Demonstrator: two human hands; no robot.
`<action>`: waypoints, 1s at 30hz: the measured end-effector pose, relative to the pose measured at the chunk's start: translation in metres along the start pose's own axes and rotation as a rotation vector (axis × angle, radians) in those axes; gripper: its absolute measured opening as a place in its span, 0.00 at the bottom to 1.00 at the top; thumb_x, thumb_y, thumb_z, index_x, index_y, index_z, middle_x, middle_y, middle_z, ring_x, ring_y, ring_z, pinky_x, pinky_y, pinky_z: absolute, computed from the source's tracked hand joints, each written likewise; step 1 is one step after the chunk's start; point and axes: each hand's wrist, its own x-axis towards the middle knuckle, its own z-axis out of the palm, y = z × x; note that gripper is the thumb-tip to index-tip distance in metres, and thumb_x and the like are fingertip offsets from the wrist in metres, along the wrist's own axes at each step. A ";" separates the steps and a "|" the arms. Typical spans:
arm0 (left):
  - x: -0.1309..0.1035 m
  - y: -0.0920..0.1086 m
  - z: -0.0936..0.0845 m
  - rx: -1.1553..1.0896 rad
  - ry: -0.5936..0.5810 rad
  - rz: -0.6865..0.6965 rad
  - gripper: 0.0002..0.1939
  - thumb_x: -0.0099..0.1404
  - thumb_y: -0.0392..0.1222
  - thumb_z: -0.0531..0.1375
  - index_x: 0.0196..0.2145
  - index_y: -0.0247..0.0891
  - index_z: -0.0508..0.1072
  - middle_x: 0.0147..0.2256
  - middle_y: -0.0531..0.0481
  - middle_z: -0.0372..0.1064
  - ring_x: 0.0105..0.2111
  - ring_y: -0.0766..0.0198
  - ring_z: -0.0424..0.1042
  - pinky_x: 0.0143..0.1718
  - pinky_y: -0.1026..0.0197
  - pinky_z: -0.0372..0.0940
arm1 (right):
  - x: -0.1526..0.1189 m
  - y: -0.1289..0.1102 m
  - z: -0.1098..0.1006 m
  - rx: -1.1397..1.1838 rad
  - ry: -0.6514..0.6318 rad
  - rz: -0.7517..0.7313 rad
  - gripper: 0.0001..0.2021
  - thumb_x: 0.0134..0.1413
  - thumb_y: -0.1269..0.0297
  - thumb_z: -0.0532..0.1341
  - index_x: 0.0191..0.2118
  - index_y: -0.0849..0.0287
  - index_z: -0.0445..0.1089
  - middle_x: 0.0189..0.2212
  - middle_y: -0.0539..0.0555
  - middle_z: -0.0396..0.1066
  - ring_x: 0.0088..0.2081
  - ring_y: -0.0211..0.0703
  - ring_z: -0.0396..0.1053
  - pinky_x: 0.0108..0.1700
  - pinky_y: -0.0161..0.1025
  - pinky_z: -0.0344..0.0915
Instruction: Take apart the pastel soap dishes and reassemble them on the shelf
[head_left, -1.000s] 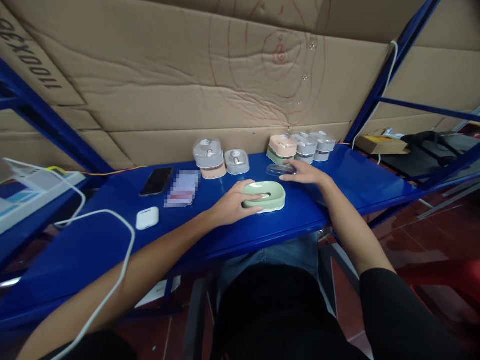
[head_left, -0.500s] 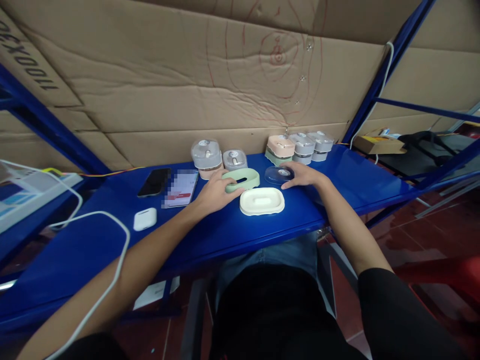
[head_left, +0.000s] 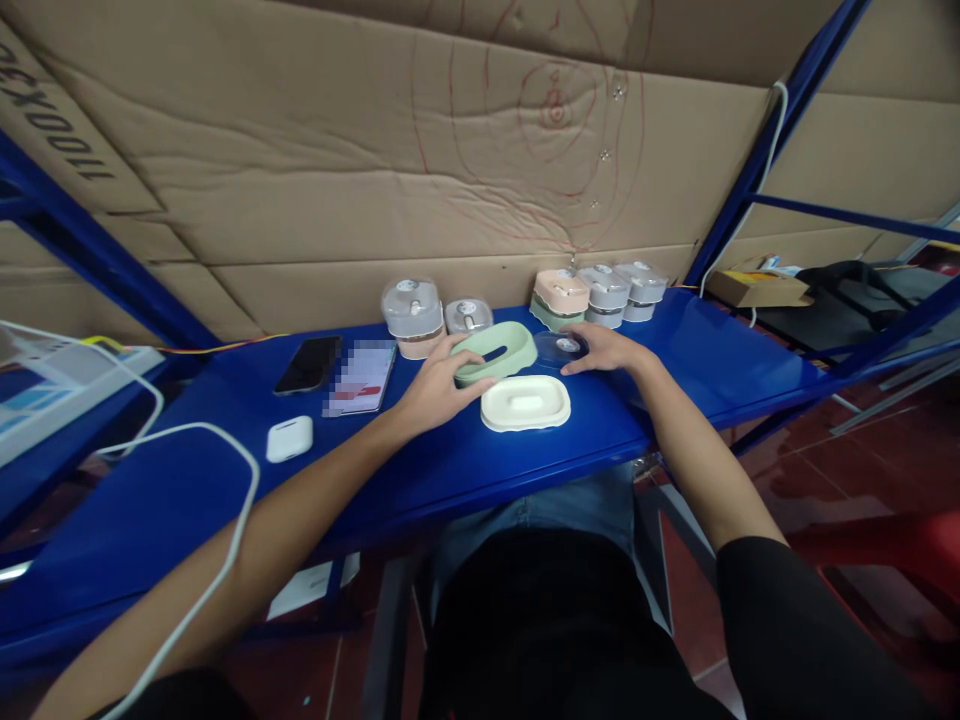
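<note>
Currently left hand (head_left: 436, 388) pinches green slotted tray (head_left: 496, 369) behind cream base (head_left: 525, 404); right hand (head_left: 609, 349) pinches clear lid (head_left: 551, 351), right-rear of base. Light rim grip probably best.

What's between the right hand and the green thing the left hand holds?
A clear lid: the head view shows it between the right hand and the green thing.

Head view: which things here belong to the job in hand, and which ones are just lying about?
Belonging to the job, it seems:
green slotted oval tray, held by the left hand
cream oval tray
clear lid, at the right hand
perhaps the lidded boxes behind

Apparently just lying about:
black phone
phone with lit screen
white earbud case
white cable
</note>
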 end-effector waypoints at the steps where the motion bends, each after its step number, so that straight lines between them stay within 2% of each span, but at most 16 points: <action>1: -0.002 0.007 0.001 -0.020 -0.024 0.043 0.19 0.69 0.58 0.69 0.49 0.42 0.83 0.69 0.39 0.67 0.71 0.38 0.67 0.77 0.36 0.59 | 0.000 -0.001 0.000 -0.001 -0.004 -0.005 0.45 0.44 0.44 0.84 0.67 0.54 0.77 0.62 0.63 0.80 0.61 0.71 0.78 0.66 0.68 0.73; 5: -0.012 0.027 0.009 -0.085 -0.165 0.126 0.19 0.68 0.58 0.71 0.49 0.43 0.85 0.71 0.39 0.65 0.71 0.38 0.68 0.76 0.37 0.61 | 0.000 -0.004 -0.001 -0.022 -0.007 0.008 0.43 0.45 0.46 0.84 0.66 0.54 0.78 0.60 0.63 0.82 0.59 0.69 0.79 0.64 0.66 0.74; 9: -0.016 0.028 0.017 -0.108 -0.237 0.136 0.21 0.65 0.57 0.74 0.50 0.44 0.84 0.71 0.38 0.66 0.71 0.37 0.69 0.76 0.36 0.61 | -0.001 -0.006 -0.001 -0.029 0.003 0.031 0.44 0.44 0.47 0.85 0.66 0.55 0.78 0.61 0.64 0.81 0.60 0.70 0.79 0.64 0.65 0.74; 12: -0.016 0.024 0.019 -0.117 -0.246 0.141 0.31 0.62 0.56 0.76 0.59 0.45 0.80 0.70 0.38 0.68 0.71 0.37 0.69 0.76 0.36 0.62 | -0.001 -0.009 0.001 -0.027 0.021 0.070 0.42 0.43 0.47 0.85 0.64 0.57 0.79 0.58 0.64 0.83 0.58 0.70 0.80 0.63 0.65 0.75; 15: -0.015 0.024 0.020 -0.131 -0.232 0.114 0.43 0.58 0.55 0.79 0.67 0.45 0.72 0.70 0.36 0.70 0.72 0.36 0.68 0.76 0.35 0.62 | -0.004 -0.019 0.002 -0.005 0.121 0.088 0.42 0.44 0.44 0.84 0.63 0.58 0.79 0.54 0.63 0.83 0.54 0.68 0.80 0.61 0.64 0.76; 17: -0.014 0.025 0.022 -0.153 -0.223 0.061 0.51 0.56 0.55 0.80 0.72 0.43 0.67 0.70 0.35 0.69 0.72 0.34 0.68 0.75 0.34 0.62 | -0.009 -0.033 0.001 0.052 0.214 0.025 0.43 0.45 0.41 0.82 0.65 0.58 0.78 0.57 0.64 0.82 0.56 0.68 0.79 0.62 0.64 0.75; 19: -0.014 0.025 0.025 -0.182 -0.213 -0.009 0.58 0.54 0.55 0.81 0.75 0.42 0.61 0.70 0.33 0.69 0.71 0.32 0.69 0.74 0.32 0.63 | -0.018 -0.052 -0.001 0.149 0.252 -0.087 0.43 0.49 0.38 0.79 0.67 0.55 0.76 0.61 0.63 0.80 0.60 0.66 0.77 0.64 0.62 0.74; 22: -0.013 0.023 0.029 -0.215 -0.186 -0.088 0.66 0.51 0.55 0.82 0.78 0.42 0.55 0.70 0.30 0.69 0.71 0.30 0.70 0.72 0.29 0.64 | -0.032 -0.083 -0.001 0.237 0.151 -0.232 0.40 0.54 0.38 0.77 0.68 0.50 0.75 0.64 0.59 0.78 0.62 0.62 0.76 0.66 0.59 0.73; 25: -0.012 0.018 0.033 -0.239 -0.156 -0.131 0.71 0.48 0.56 0.83 0.79 0.40 0.52 0.71 0.27 0.68 0.71 0.28 0.68 0.72 0.27 0.62 | -0.039 -0.104 0.008 0.187 0.060 -0.294 0.40 0.51 0.39 0.79 0.67 0.49 0.76 0.62 0.59 0.79 0.62 0.63 0.77 0.68 0.60 0.71; 30: -0.011 0.016 0.034 -0.291 -0.148 -0.169 0.74 0.44 0.56 0.85 0.79 0.40 0.53 0.69 0.27 0.70 0.71 0.26 0.68 0.72 0.25 0.61 | -0.035 -0.105 0.028 0.121 0.008 -0.322 0.41 0.53 0.40 0.79 0.68 0.51 0.75 0.62 0.63 0.77 0.63 0.65 0.75 0.68 0.63 0.71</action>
